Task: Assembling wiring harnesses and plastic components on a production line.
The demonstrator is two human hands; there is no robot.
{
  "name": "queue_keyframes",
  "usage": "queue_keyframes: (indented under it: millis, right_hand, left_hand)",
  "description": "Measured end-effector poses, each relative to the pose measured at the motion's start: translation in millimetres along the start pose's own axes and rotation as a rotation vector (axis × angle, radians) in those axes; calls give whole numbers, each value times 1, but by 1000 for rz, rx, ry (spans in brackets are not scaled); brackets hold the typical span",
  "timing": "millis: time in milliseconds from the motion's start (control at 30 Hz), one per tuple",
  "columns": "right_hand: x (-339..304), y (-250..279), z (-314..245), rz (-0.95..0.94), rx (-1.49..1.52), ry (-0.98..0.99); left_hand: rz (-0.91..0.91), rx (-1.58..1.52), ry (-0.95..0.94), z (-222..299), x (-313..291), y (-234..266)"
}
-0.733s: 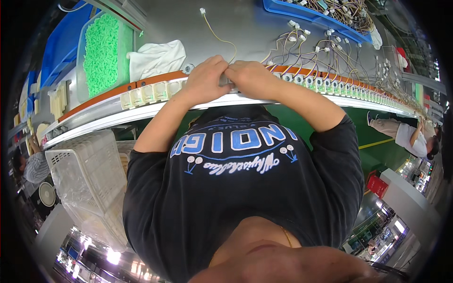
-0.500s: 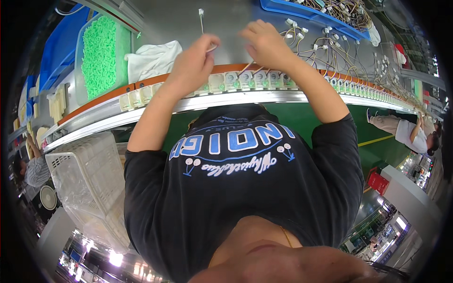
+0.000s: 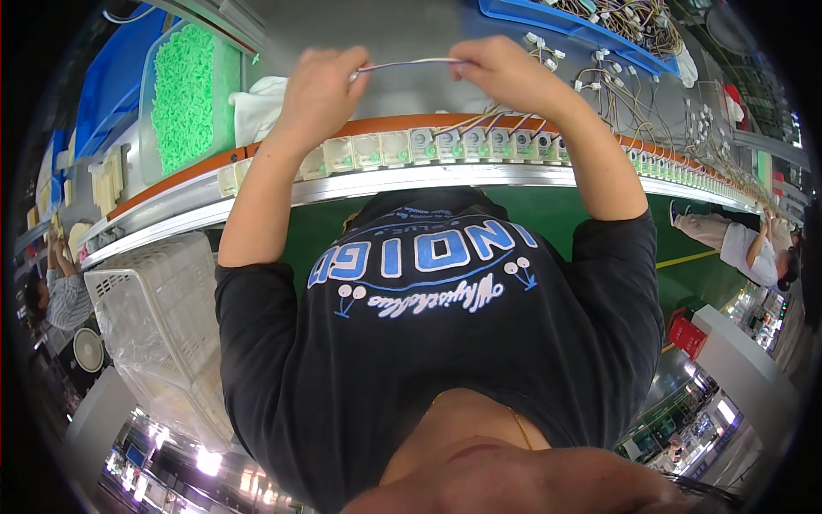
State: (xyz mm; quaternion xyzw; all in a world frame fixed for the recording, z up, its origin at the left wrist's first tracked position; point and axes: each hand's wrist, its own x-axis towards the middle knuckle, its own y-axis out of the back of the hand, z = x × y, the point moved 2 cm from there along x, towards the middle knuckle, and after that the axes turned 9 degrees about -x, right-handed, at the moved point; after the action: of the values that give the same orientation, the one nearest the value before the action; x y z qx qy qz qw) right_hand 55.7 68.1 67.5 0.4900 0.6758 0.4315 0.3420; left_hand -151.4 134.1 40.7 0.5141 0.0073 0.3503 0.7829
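A thin wire lead (image 3: 411, 62), pale with a dark purple strand, stretches between my two hands above the grey bench. My left hand (image 3: 321, 92) pinches one end, where a small white piece shows at the fingertips. The other end is gripped by my right hand (image 3: 495, 68); the tip there is hidden behind the fingers. Below the hands, a row of small white housings (image 3: 448, 145) lines an orange-brown strip (image 3: 398, 125) at the bench's near edge. Wires come out of the housings in the middle and to the right. Green pieces show in several housings on the left.
A clear bin of green plastic pieces (image 3: 183, 98) stands left, beside a white cloth (image 3: 257, 107). A blue tray (image 3: 582, 36) of wire leads lies at the far right, with loose leads (image 3: 604, 73) before it. Co-workers sit at both far sides; a white crate (image 3: 158, 317) stands lower left.
My hands have drawn apart slightly, and the wire lead now spans between them. The white connector seen dangling beyond my left hand no longer shows there. My left hand has moved left.
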Motion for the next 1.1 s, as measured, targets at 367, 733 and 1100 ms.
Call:
queue_keyframes:
  millis: [367,733,1100]
  right_hand:
    - [10,-49,-21,-231,639,-147]
    - [8,-72,-13,-82,606,-140]
    - [-11,-62,-48,277,-2,291]
  left_hand:
    - [-61,-613,319,26,-19,-34]
    - [-74,-712,430,30,-31,-31]
    - [-327,-564,340,26,-27,-23]
